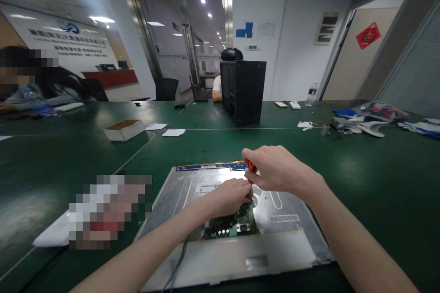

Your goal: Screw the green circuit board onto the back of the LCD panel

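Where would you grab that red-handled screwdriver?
Probably by the screwdriver handle, from above: it stands roughly upright, handle uppermost, and the left hand crowds its lower end. The right hand holds the handle.

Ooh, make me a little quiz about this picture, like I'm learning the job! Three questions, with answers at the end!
1. Which hand grips the orange-and-black-handled screwdriver?
2. True or false: the tall black box-shaped computer case stands on the green table.
3. Fill in: the long narrow blue circuit strip runs along the ____ edge (near or far) of the flat silver metal panel.

Key: 1. Right hand. 2. True. 3. Far.
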Action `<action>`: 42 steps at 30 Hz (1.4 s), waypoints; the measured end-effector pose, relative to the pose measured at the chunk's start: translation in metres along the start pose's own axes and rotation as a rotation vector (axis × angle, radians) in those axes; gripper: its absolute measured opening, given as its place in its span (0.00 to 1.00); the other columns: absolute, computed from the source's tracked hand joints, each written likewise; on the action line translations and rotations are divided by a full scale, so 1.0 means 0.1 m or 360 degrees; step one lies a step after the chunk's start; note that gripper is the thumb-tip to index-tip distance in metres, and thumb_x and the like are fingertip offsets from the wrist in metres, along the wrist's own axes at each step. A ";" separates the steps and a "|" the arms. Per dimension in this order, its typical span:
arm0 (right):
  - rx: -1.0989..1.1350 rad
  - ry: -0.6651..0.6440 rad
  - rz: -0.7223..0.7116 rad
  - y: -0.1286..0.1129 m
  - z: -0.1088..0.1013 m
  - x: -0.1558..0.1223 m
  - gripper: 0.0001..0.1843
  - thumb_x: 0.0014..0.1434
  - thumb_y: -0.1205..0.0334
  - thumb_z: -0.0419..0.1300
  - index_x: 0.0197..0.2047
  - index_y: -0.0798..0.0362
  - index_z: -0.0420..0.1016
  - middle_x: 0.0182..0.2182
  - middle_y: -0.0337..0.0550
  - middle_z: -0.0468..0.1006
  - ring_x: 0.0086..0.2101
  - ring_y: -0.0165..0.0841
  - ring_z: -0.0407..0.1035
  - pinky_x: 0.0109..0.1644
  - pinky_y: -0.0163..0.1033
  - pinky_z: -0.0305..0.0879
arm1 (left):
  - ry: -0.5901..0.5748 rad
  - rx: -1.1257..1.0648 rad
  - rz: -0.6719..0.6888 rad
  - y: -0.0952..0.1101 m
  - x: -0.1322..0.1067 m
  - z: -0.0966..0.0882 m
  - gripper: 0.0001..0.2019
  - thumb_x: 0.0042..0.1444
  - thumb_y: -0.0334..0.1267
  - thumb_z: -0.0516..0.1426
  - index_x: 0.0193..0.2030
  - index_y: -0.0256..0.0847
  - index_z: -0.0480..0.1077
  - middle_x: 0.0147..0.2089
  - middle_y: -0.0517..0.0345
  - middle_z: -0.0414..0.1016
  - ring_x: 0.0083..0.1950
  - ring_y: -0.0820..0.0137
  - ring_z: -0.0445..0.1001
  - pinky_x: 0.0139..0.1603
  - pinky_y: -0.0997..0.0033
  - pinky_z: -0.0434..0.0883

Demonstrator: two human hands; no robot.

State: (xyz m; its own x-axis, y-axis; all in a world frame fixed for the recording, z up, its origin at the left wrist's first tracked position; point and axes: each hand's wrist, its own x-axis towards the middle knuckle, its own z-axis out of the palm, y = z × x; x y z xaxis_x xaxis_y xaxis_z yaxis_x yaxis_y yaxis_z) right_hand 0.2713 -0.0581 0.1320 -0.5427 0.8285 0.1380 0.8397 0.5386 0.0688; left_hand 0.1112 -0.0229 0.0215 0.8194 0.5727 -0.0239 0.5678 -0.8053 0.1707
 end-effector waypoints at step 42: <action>0.0061 0.0047 0.0021 0.01 0.01 0.02 0.06 0.55 0.61 0.58 0.37 0.51 0.71 0.28 0.41 0.77 0.26 0.31 0.66 0.25 0.36 0.41 | 0.0029 0.0090 0.0032 0.00 0.00 -0.01 0.02 0.60 0.32 0.57 0.37 0.38 0.72 0.38 0.53 0.77 0.41 0.60 0.75 0.39 0.67 0.68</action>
State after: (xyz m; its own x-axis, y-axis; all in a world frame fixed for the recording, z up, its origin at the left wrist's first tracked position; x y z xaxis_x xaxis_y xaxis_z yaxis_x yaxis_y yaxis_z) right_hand 0.2717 -0.0559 0.1317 -0.5306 0.8309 0.1676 0.8451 0.5337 0.0293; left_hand 0.1111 -0.0221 0.0227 0.8296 0.5584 -0.0027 0.5550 -0.8239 0.1149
